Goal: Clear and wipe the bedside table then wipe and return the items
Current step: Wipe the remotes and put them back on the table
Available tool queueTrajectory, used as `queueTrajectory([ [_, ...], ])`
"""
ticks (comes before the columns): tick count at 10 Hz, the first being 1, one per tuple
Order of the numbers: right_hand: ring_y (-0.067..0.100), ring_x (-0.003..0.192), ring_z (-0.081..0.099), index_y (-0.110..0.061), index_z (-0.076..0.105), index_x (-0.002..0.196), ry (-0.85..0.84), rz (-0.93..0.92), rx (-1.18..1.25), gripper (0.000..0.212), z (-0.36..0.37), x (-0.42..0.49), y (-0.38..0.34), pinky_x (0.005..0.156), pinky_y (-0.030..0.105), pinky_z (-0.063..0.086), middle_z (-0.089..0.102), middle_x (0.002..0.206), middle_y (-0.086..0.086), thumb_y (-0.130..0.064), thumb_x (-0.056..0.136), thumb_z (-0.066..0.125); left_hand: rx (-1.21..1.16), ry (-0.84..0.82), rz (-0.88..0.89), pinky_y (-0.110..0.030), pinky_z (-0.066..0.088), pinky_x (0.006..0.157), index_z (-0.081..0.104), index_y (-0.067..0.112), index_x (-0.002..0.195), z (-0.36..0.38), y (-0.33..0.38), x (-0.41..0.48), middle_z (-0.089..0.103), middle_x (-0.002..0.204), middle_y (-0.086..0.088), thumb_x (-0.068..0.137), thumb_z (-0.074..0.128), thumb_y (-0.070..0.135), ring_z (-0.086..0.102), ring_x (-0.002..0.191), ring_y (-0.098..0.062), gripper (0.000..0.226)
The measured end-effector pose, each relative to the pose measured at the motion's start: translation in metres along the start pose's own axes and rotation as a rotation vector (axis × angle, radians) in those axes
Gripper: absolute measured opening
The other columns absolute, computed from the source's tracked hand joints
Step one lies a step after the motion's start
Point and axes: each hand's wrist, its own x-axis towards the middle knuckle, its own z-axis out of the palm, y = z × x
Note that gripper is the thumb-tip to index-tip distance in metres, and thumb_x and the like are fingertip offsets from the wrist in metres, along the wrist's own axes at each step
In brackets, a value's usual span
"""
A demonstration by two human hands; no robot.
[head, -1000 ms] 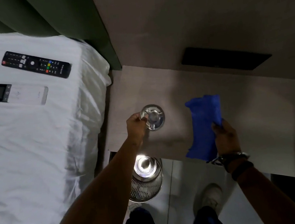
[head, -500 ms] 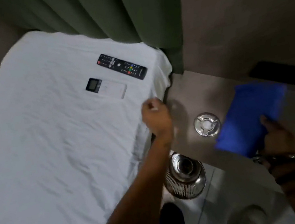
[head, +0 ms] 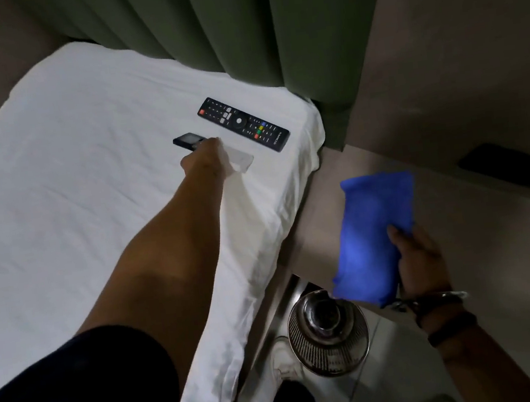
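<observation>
Two remotes lie on our white bed sheet [head: 64, 178]: our left hand [head: 206, 156] covers the white air-conditioner remote [head: 217, 151] (finger grip hidden), beside the black television remote [head: 243, 124]. Our right hand [head: 419, 260] pinches a folded blue cloth [head: 373, 237] above the beige bedside table [head: 495, 239].

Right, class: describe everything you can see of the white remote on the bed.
The white remote is a slim bar, plastic by the look of it, with a dark screen end and a pale body. It lies flat on the white sheet, roughly parallel to the black remote beside it and apart from it. The left hand covers its middle, so any buttons are hidden. Whether the fingers have closed on it cannot be told.
</observation>
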Motion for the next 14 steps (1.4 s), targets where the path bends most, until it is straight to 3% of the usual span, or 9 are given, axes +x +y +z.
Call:
queueTrajectory([
  [1, 0.006, 0.097, 0.062, -0.006, 0.059, 0.113, 0.061, -0.042, 0.005, 0.021, 0.01, -0.009, 0.002, 0.09, 0.023, 0.048, 0.063, 0.118, 0.012, -0.009, 0.093, 0.052, -0.644, 0.074, -0.161, -0.033, 0.06, 0.066, 0.059, 0.004, 0.123, -0.005, -0.008, -0.018, 0.071, 0.112, -0.014, 0.079, 0.073, 0.018, 0.071, 0.096, -0.033, 0.048],
  [3, 0.003, 0.099, 0.061, -0.019, 0.061, 0.11, 0.011, -0.161, -0.046, 0.021, 0.006, -0.014, -0.018, 0.089, 0.028, 0.046, 0.066, 0.108, -0.005, -0.009, 0.095, 0.049, -1.071, -0.251, 0.051, -0.04, 0.061, 0.071, 0.065, 0.0, 0.093, -0.001, -0.028, -0.085, 0.07, 0.081, -0.017, 0.082, 0.059, -0.011, 0.071, 0.07, -0.029, 0.017],
  [4, 0.017, 0.109, 0.056, -0.006, 0.055, 0.122, 0.069, -0.275, -0.183, 0.028, 0.004, -0.012, -0.028, 0.096, 0.03, 0.044, 0.063, 0.119, 0.01, -0.011, 0.095, 0.049, -1.048, -0.554, -0.037, -0.032, 0.057, 0.07, 0.058, 0.002, 0.1, 0.028, -0.035, -0.133, 0.072, 0.083, -0.013, 0.088, 0.051, 0.004, 0.071, 0.068, -0.023, 0.014],
  [5, 0.006, 0.093, 0.056, -0.008, 0.054, 0.124, 0.139, -0.457, -0.334, 0.034, 0.002, -0.015, -0.044, 0.08, 0.004, 0.04, 0.062, 0.108, 0.0, -0.01, 0.092, 0.046, -1.063, -0.829, -0.313, -0.035, 0.058, 0.072, 0.068, 0.002, 0.094, 0.077, -0.04, -0.182, 0.075, 0.089, -0.021, 0.1, 0.04, 0.034, 0.073, 0.071, -0.031, 0.043],
  [6, 0.023, 0.119, 0.053, -0.006, 0.049, 0.132, 0.089, -0.615, -0.56, 0.047, -0.008, -0.016, -0.052, 0.105, 0.031, 0.04, 0.057, 0.132, 0.014, -0.007, 0.086, 0.044, -1.126, -0.945, -0.378, -0.036, 0.062, 0.074, 0.069, 0.006, 0.107, 0.117, -0.035, -0.221, 0.076, 0.095, -0.018, 0.102, 0.033, 0.05, 0.074, 0.082, -0.029, 0.057],
  [8, 0.024, 0.144, 0.022, -0.009, 0.035, 0.141, -0.083, -0.62, -1.082, 0.053, -0.051, -0.015, -0.032, 0.111, 0.05, 0.026, 0.027, 0.154, 0.009, -0.008, 0.089, 0.045, -1.04, -0.972, -0.274, -0.032, 0.062, 0.081, 0.074, 0.009, 0.103, 0.157, -0.024, -0.266, 0.076, 0.101, -0.01, 0.104, 0.039, 0.026, 0.074, 0.089, -0.021, 0.039],
  [10, 0.021, 0.144, 0.021, -0.015, 0.039, 0.14, -0.156, -0.647, -0.987, 0.056, -0.096, -0.045, -0.007, 0.113, 0.052, 0.025, 0.031, 0.153, 0.004, -0.005, 0.085, 0.05, -0.967, -0.98, -0.328, -0.029, 0.06, 0.064, 0.074, 0.005, 0.081, 0.166, -0.024, -0.282, 0.075, 0.075, -0.011, 0.083, 0.064, 0.023, 0.074, 0.066, -0.021, 0.021],
  [12, 0.021, 0.143, 0.024, -0.015, 0.041, 0.139, -0.209, -0.638, -1.018, 0.052, -0.148, -0.076, 0.029, 0.11, 0.053, 0.031, 0.033, 0.151, 0.001, -0.016, 0.087, 0.038, -0.77, -0.998, -0.392, -0.035, 0.054, 0.084, 0.064, 0.002, 0.103, 0.183, -0.021, -0.288, 0.067, 0.09, -0.015, 0.094, 0.034, 0.07, 0.068, 0.088, -0.027, 0.074],
  [14, 0.031, 0.14, 0.03, -0.013, 0.036, 0.142, -0.019, -0.485, -0.841, 0.052, -0.167, -0.061, 0.037, 0.111, 0.05, 0.033, 0.036, 0.15, 0.008, -0.016, 0.09, 0.037, -0.851, -0.985, -0.474, -0.029, 0.06, 0.062, 0.078, 0.008, 0.084, 0.218, -0.038, -0.312, 0.075, 0.079, -0.012, 0.102, 0.035, 0.053, 0.074, 0.069, -0.025, 0.065],
])
